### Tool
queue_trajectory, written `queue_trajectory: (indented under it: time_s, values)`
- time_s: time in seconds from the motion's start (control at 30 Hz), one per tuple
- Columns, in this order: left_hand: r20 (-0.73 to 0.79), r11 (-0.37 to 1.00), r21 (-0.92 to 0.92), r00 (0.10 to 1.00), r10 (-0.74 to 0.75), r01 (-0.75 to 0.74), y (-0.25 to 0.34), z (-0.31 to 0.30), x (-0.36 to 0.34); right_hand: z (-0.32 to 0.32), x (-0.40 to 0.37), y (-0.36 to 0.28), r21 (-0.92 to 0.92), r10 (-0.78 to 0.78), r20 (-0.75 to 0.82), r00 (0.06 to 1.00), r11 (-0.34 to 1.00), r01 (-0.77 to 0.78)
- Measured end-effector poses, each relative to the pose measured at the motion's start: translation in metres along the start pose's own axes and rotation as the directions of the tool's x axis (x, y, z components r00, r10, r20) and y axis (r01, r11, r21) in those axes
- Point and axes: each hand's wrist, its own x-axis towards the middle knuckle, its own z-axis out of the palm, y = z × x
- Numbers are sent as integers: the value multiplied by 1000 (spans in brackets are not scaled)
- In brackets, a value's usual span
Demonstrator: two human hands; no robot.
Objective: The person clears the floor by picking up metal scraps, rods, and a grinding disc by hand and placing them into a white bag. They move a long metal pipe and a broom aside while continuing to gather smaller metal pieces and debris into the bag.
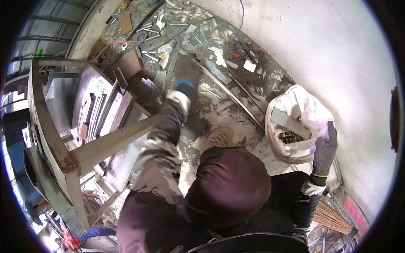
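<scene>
My right hand (325, 149), in a grey knit glove, grips the rim of a white sack (276, 103) beside the wall. Inside the sack lie a flat grey metal piece (289, 122) and several small metal bits (289, 137). My left hand (186, 69), in a dark glove with a blue cuff band, reaches forward low over the littered floor. Motion smears its fingers, and I cannot tell whether they hold anything. Just right of it, a long metal tube (230, 93) runs across the floor toward the sack.
Scrap metal, short tubes and a grinding disc (140, 37) litter the floor (215, 107) ahead. A metal frame rack (114, 141) with sheet pieces stands left. The white wall (350, 55) bounds the right. A straw broom (331, 217) lies lower right, and a perforated shoe (219, 137) is before my knee.
</scene>
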Motion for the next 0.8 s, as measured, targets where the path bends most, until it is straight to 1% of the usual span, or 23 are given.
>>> queue_trajectory:
  time_s: [0.03,0.07,0.1,0.13,0.2,0.23,0.27,0.33,0.37,0.4,0.47,0.5,0.53,0.57,0.6,0.63,0.67,0.7,0.73,0.77,0.8]
  values:
    - [170,977,195,978,-118,84,-11,-41,27,5,2,2,52,28,-1,1000,998,-28]
    - [333,931,347,914,-233,111,-30,-66,39,10,2,3,104,55,2,999,993,-55]
    - [345,874,439,858,-379,210,-59,-59,43,15,3,3,73,10,-10,1000,997,-9]
    - [336,872,438,860,-383,218,-65,-60,39,20,4,2,75,-1,-11,1000,997,2]
    - [305,866,462,881,-361,194,-68,-59,26,25,4,2,37,84,0,996,996,-84]
    - [299,857,436,854,-425,274,-36,-72,24,24,3,1,28,104,3,995,994,-104]
    - [303,863,428,857,-418,269,-32,-66,25,22,2,4,23,107,-6,994,994,-107]
    - [240,821,386,813,-530,422,-34,-52,26,19,3,10,-8,80,-2,997,997,-80]
    - [251,820,418,817,-519,392,-43,-45,23,17,4,13,-12,80,2,997,997,-80]
    - [256,816,423,812,-525,394,-41,-48,19,13,3,16,-21,76,-7,997,997,-76]
    - [353,849,435,810,-468,301,-21,-70,21,8,-2,20,-25,78,-19,997,997,-79]
    - [285,860,399,848,-446,318,-5,-86,17,6,-3,22,24,98,-12,995,995,-97]
    - [290,861,402,849,-442,311,-26,-82,7,4,-6,23,73,120,-7,993,990,-119]
    - [181,809,40,793,-582,586,-69,-72,-8,3,-7,17,88,118,-6,993,989,-117]
    - [160,726,-155,742,-651,670,-100,-65,-14,3,-7,19,92,125,-12,992,988,-123]
    - [139,613,-349,686,-714,709,-131,-58,-21,3,-8,22,65,80,-22,997,995,-79]
    - [228,684,-50,675,-701,728,-152,-57,-24,4,-10,23,37,35,-27,999,999,-34]
    - [310,709,248,639,-704,660,-177,-52,-27,6,-12,23,39,42,-28,999,998,-41]
    - [364,673,520,576,-732,526,-199,-44,-34,7,-12,22,63,58,-29,998,996,-56]
    - [416,611,729,508,-754,310,-215,-40,-40,9,-12,20,86,72,-27,997,994,-69]
    - [395,635,688,553,-733,350,-199,-45,-42,9,-13,18,87,72,-24,997,994,-70]
